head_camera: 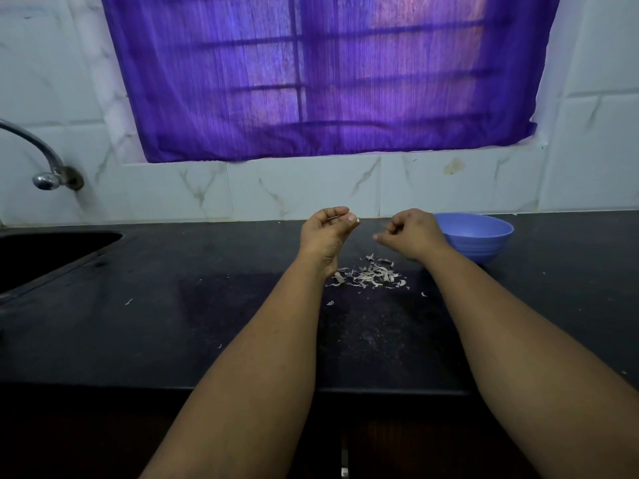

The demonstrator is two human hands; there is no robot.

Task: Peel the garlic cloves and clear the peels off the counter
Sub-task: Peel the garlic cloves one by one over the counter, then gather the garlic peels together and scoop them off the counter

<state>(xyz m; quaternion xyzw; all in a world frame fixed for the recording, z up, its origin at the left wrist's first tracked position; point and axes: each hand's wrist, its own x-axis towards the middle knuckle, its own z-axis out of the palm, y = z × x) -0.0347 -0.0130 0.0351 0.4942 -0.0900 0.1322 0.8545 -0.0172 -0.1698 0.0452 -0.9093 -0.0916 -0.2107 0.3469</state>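
black counter [173,323] under my arms, with the pale garlic peels [371,274] heaped between my wrists. my left hand [323,233] curls round a clove i can barely see - my right hand [411,236] is clenched, whether on anything i cannot tell. the blue bowl [484,236] sits just beyond it.

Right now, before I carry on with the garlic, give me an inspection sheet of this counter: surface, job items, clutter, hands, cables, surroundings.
Surface: dark counter, dusty specks in the middle.
Job's things: pile of garlic peels lying between the wrists; blue bowl behind the right hand, contents hidden; a small pale bit, perhaps a clove, at the left hand's fingertips.
Clutter: stray peel flakes scattered around the pile.
Hands: left hand curled, pinching something small; right hand curled, whether it holds anything is hidden.
Cables: nothing seen.
Surroundings: sink and tap at left, purple curtain over the window, tiled wall.
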